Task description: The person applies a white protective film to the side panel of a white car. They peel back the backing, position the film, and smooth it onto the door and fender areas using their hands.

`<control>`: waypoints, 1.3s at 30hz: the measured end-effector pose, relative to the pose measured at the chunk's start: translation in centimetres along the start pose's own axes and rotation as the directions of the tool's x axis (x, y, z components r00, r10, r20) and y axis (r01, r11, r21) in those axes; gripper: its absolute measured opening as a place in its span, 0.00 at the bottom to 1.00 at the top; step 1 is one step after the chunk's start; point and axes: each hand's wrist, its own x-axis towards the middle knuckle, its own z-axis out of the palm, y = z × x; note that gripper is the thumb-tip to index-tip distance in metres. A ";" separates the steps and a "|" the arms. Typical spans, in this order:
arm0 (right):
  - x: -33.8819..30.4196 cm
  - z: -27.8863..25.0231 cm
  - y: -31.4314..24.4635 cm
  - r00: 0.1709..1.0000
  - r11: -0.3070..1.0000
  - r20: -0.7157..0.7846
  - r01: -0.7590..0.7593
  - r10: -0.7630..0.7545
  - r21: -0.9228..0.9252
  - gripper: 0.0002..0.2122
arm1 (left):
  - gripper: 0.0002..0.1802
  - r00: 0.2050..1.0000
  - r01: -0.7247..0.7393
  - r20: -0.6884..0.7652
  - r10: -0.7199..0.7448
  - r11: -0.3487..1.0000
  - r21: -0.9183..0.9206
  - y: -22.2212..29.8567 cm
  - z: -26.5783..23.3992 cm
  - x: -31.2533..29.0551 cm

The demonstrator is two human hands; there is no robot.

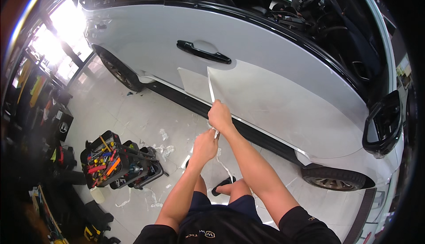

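Observation:
A pale, glossy film (pixel 270 98) covers the lower part of the silver car door (pixel 146 31). From its upper left corner, below the black door handle (pixel 203 53), a narrow folded strip of film (pixel 211 87) runs down into my right hand (pixel 220 115), which is closed around it. Just below and to the left, my left hand (pixel 205 147) is also closed on the strip. A short bit shows between both fists, and a thin tail dangles toward my foot. Left of the strip, another patch of film (pixel 193 83) lies on the door.
A black tool cart (pixel 128 162) filled with tools stands to my left. Film scraps (pixel 164 151) litter the tiled floor. A black side step (pixel 186 102) runs under the door between two wheels, and the side mirror (pixel 383 124) juts out at right.

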 end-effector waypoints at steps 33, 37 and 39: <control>-5.9 -8.1 0.6 0.997 1.000 0.071 0.009 -0.008 -0.017 0.10 | 0.13 0.972 -0.008 0.236 0.011 1.000 -0.015 10.4 -3.7 -2.2; -5.6 -9.4 1.6 0.994 0.998 0.105 0.045 -0.041 -0.044 0.10 | 0.18 0.861 -0.011 0.493 0.127 0.973 -0.231 7.1 -2.3 0.1; -5.1 -10.6 2.0 0.995 0.997 0.096 0.044 -0.038 -0.067 0.10 | 0.20 0.661 0.140 0.747 0.072 0.966 -0.217 3.5 -2.7 4.0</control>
